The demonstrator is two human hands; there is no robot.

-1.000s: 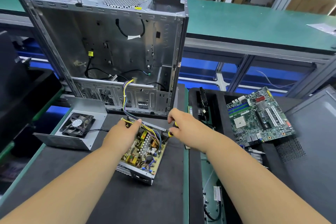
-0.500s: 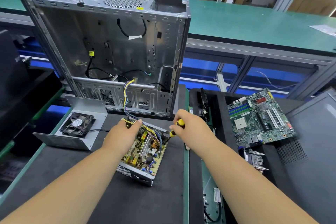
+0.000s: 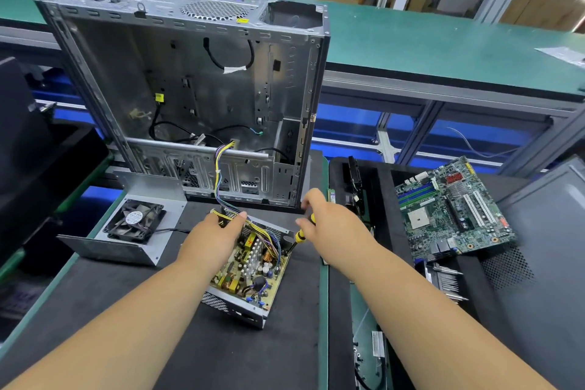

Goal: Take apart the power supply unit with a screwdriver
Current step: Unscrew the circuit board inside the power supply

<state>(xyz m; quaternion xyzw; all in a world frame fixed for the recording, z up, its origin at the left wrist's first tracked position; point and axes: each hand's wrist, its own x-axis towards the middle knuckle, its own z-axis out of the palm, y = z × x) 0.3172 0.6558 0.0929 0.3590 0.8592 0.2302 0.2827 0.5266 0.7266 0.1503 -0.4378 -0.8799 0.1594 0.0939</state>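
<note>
The opened power supply unit (image 3: 250, 275) lies on the black mat in front of me, its yellow circuit board and coloured wires exposed. My left hand (image 3: 215, 236) grips its far left corner over the wire bundle. My right hand (image 3: 332, 226) holds a yellow-and-black screwdriver (image 3: 299, 236), whose tip points down at the unit's far right corner. The unit's removed cover with its black fan (image 3: 134, 222) lies to the left. A bundle of wires (image 3: 218, 174) runs from the unit up into the case.
An empty grey computer case (image 3: 196, 89) stands upright just behind the unit. To the right, a black foam tray (image 3: 380, 177) carries a green motherboard (image 3: 452, 212) and a heatsink (image 3: 446, 282). A grey side panel (image 3: 550, 247) lies at far right. A green conveyor (image 3: 443, 54) runs behind.
My right hand has shifted slightly around the screwdriver handle while the tip stays at the unit's far right corner. My left hand and the unit have stayed put.
</note>
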